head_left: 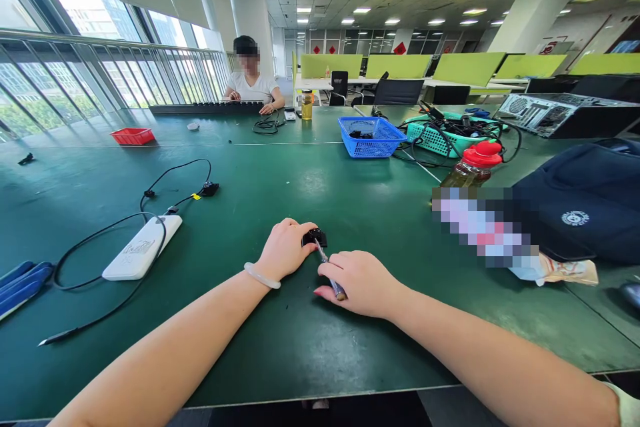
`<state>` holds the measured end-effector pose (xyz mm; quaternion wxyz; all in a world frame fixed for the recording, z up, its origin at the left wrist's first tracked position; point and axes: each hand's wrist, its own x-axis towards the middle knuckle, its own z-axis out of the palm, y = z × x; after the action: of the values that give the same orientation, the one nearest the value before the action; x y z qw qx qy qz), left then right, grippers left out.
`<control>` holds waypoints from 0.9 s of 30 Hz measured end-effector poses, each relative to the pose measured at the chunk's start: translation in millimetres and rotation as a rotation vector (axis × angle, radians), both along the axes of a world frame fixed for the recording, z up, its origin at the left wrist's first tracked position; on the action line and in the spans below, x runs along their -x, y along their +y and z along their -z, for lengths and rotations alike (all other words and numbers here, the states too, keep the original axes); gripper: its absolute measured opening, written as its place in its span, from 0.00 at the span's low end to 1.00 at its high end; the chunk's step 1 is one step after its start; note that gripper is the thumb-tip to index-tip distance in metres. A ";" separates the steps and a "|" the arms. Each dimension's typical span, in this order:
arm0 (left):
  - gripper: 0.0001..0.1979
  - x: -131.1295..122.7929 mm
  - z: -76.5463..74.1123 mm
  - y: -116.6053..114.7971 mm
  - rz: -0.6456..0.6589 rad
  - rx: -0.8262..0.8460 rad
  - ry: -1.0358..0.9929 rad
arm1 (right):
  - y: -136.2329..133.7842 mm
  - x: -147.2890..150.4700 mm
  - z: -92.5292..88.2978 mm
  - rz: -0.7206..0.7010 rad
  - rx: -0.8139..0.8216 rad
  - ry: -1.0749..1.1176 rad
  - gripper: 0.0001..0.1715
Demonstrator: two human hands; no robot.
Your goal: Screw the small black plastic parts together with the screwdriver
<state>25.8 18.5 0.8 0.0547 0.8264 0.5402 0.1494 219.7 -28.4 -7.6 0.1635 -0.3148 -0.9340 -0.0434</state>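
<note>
My left hand (286,248), with a pale bangle (263,276) at the wrist, pinches a small glossy black part (320,237) against the green table. What kind of part it is cannot be made out. In my right hand (367,282) is a screwdriver (338,289) with a clear handle, gripped between thumb and fingers. Its metal shaft slants up and left, and the tip meets the black part beside my left thumb. The exact contact point is too small to tell.
To the left lie a white power bank (141,250) with a looping black cable and blue gloves (24,285). A red tray (133,137), blue basket (373,147), teal basket (434,138), red-lidded bottle (480,157) and dark bag (575,193) stand around. A person (253,87) sits opposite.
</note>
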 end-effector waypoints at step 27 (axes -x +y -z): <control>0.17 1.0 5.1 2.7 0.007 -0.004 -0.036 | -1.8 -2.9 -1.4 0.027 -0.028 -0.046 0.13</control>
<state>24.8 21.1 -4.3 0.0633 0.8257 0.5357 0.1653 222.6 -30.1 -6.2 0.1458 -0.3239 -0.9325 -0.0658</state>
